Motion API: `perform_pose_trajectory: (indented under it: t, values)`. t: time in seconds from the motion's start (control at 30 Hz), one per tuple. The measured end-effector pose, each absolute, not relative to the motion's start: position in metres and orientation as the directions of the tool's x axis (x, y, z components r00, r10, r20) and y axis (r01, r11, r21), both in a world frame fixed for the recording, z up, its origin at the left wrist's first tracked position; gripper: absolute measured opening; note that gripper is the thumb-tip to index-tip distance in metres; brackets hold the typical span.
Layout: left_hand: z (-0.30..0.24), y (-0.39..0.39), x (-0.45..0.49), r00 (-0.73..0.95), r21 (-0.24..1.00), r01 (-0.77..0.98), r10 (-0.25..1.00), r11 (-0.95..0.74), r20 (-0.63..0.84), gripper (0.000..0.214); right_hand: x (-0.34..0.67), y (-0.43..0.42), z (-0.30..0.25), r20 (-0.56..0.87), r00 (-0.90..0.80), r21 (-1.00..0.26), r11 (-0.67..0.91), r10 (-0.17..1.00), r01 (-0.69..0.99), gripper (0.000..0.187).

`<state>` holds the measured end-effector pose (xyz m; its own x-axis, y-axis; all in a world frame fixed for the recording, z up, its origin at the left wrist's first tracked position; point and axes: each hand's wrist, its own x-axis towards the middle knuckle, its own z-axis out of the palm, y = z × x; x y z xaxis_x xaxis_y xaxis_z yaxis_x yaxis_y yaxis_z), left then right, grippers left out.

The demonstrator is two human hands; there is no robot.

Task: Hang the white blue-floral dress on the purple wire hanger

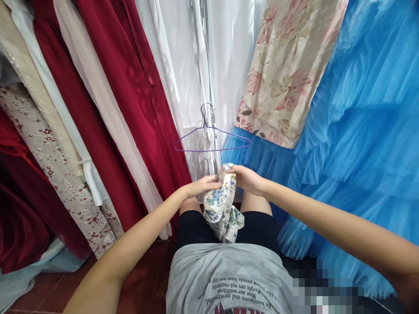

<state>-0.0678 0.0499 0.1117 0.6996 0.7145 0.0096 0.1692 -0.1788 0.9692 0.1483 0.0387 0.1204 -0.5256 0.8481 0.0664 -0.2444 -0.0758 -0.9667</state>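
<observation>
A white cloth garment with a blue and yellow floral print (216,203) is bunched up in front of my thighs, its lower folds hanging toward my lap. My left hand (207,185) grips its upper left side, fingers laid across the fabric. On the upper right edge, my right hand (244,178) pinches the cloth with the thumb on top; some of its fingers are hidden behind the garment. Just beyond both hands hangs a thin purple wire hanger (212,150) with nothing on it. What kind of garment it is cannot be made out.
Dark red (131,109) and pale dresses hang at the left, white curtain-like fabric (229,52) straight ahead. At the right are a beige floral garment (281,74) and a ruffled blue tulle dress (369,144) reaching low. Reddish floor tiles (140,279) show below.
</observation>
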Motion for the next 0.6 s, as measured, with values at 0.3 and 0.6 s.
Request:
perform_pose_trajectory:
  t: [0.3,0.6]
  values:
    - [0.109,0.021,-0.041,0.698,0.996,-0.018,0.712,-0.086,0.074,0.034,0.192,0.024,0.148,0.008,-0.427,-0.956,-0.118,0.904,-0.268,0.038]
    - [0.133,0.003,-0.021,0.531,0.942,-0.126,0.781,-0.312,0.33,0.022,0.212,-0.011,0.145,-0.184,-0.582,-0.972,-0.236,0.792,-0.015,0.045]
